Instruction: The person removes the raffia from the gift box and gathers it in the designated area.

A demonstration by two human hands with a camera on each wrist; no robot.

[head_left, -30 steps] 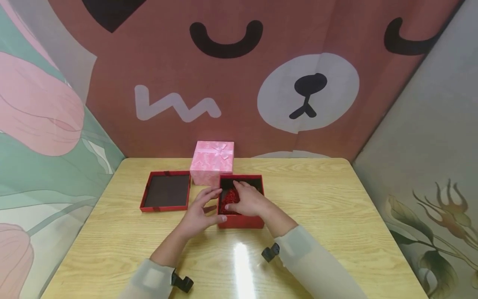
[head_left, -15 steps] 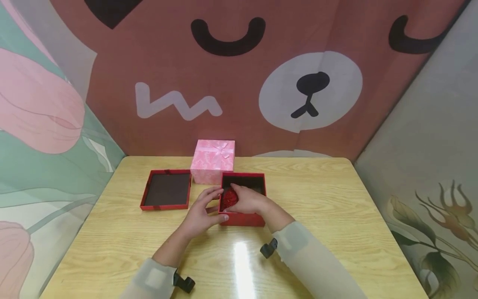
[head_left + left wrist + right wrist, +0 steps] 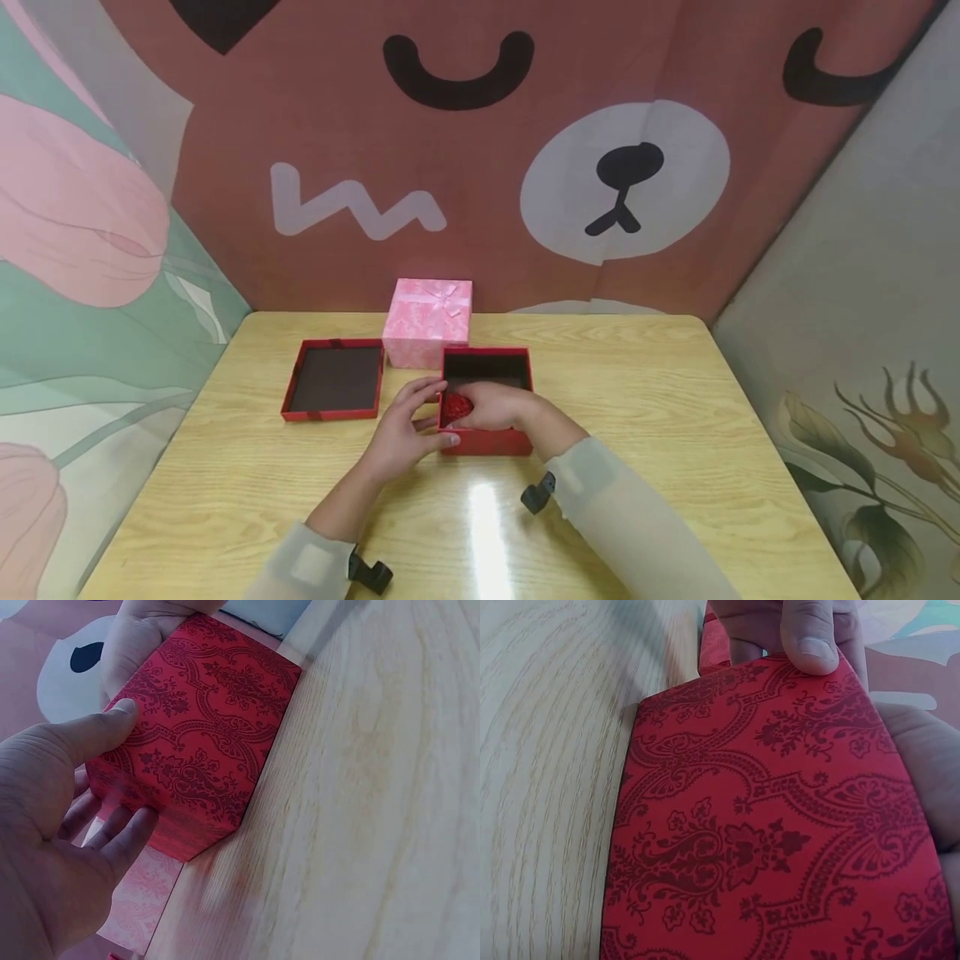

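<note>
Wood-grain table [image 3: 615,400] under red box [image 3: 487,442], upturned lid [image 3: 335,379], pink box [image 3: 426,321]

Here's the patterned red box [image 3: 750,817], large in view against the wood-grained counter [image 3: 547,787]! Left hand [image 3: 795,626] has its thumb on one corner, right hand [image 3: 930,772] partly hidden behind the edge.

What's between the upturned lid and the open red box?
In the head view, the left hand and some bare tabletop, plus the pink box farther back.
</note>
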